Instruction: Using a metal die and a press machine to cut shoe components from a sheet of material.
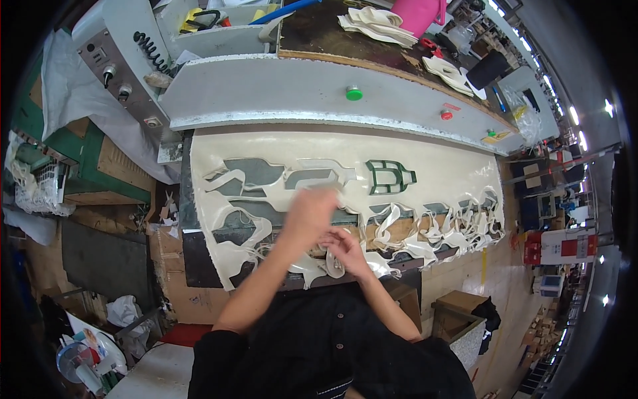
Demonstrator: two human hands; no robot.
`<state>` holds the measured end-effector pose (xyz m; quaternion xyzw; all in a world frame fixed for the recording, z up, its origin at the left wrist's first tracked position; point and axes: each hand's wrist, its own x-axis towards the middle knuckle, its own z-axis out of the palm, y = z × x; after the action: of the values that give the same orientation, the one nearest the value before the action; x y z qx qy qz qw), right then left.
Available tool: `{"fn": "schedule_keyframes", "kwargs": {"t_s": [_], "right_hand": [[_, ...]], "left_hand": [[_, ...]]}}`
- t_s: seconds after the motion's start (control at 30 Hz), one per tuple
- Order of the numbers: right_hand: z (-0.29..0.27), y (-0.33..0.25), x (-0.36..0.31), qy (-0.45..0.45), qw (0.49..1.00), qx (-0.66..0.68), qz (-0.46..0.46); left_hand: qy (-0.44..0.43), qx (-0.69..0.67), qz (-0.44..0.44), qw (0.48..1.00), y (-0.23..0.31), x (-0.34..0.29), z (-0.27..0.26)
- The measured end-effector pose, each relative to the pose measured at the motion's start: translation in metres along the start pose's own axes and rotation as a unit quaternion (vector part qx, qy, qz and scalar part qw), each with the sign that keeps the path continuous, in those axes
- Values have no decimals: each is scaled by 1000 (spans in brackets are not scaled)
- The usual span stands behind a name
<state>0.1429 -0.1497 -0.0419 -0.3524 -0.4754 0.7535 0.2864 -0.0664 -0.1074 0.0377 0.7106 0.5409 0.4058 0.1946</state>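
Observation:
A wide cream sheet (pixel 435 149), soft-looking like leather or foam, lies on the machine bed with many shapes cut out of it. My left hand (pixel 311 211) is above its middle, smeared by motion, so its fingers cannot be read. Close by, my right hand (pixel 344 251) is near the sheet's front edge with fingers curled, seemingly around a looped cream cut piece (pixel 334 266); the hand partly hides it. A green cutting die (pixel 391 177), frame-like with a narrow neck, rests on the uncut part of the sheet, right of my left hand.
Beyond the sheet runs a grey machine beam with a green button (pixel 354 93) and a red button (pixel 446 115). On top lie stacked cream pieces (pixel 377 26) beside a pink container (pixel 420 14). A control panel (pixel 109 76) stands left, a cardboard box (pixel 458 311) lower right.

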Motion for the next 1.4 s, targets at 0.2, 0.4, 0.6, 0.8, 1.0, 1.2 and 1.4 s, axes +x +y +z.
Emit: {"fn": "schedule_keyframes", "kwargs": {"t_s": [0.2,0.4,0.6,0.8,1.0,1.2,1.4], "right_hand": [[0,-21,-30,22,956,245,-159],[-40,-24,-16,229,904,330,-144],[-133,-20,-19,343,899,253,-101],[-189,-40,-41,262,948,178,6],[-228,-35,-46,190,965,174,43],[-234,-62,-27,124,973,186,60],[-256,-57,-17,63,989,102,88]], "left_hand": [[112,-141,78,981,100,-27,25],[5,-276,-150,949,80,-2,71],[14,47,-99,994,-13,72,151],[-124,224,-97,962,-42,139,182],[-185,203,-168,947,-36,175,194],[91,-117,-176,973,-53,157,144],[197,-164,-20,966,70,170,80]]}}
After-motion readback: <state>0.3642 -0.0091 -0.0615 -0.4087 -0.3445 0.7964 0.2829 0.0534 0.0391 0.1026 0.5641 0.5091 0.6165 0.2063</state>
